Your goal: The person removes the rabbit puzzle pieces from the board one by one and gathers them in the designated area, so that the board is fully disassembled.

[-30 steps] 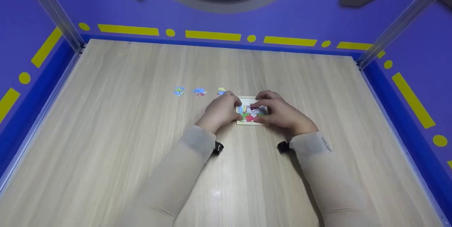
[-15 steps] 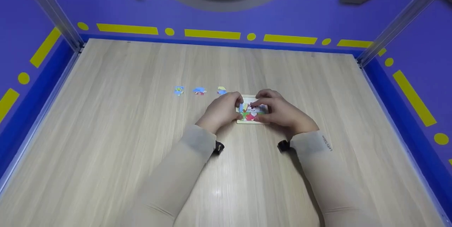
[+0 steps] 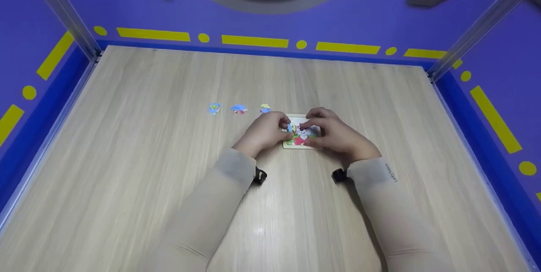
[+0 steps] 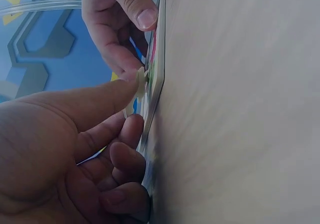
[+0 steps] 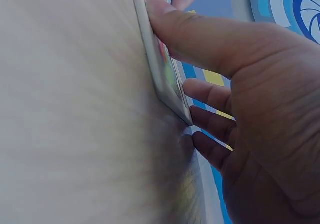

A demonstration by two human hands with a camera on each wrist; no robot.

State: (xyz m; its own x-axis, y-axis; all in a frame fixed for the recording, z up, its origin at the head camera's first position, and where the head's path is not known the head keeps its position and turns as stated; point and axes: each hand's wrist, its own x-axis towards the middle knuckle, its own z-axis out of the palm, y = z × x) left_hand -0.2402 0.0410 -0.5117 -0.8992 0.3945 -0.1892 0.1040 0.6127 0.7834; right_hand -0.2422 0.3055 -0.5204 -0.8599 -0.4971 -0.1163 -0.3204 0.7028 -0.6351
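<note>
A small jigsaw board (image 3: 296, 146) with a pale frame lies on the table, partly filled with a picture of a white animal in red. At its left side my left hand (image 3: 263, 133) pinches a jigsaw piece (image 4: 141, 83) between thumb and forefinger, tilted on edge over the board. My right hand (image 3: 338, 134) holds the board's right side, its thumb on the near part and its fingers bent towards the far part. The right wrist view shows that thumb pressing close to the frame (image 5: 155, 67). Fingers hide parts of the picture.
Three loose jigsaw pieces lie in a row left of the board: a blue and green one (image 3: 214, 108), a blue and red one (image 3: 239, 109) and a yellow and blue one (image 3: 265, 108). Purple walls (image 3: 253, 22) stand around the wooden table (image 3: 139, 136).
The left thumb has shifted up from the board's near left corner onto the jigsaw piece, which now stands more tilted. My right hand has stayed in place on the board.
</note>
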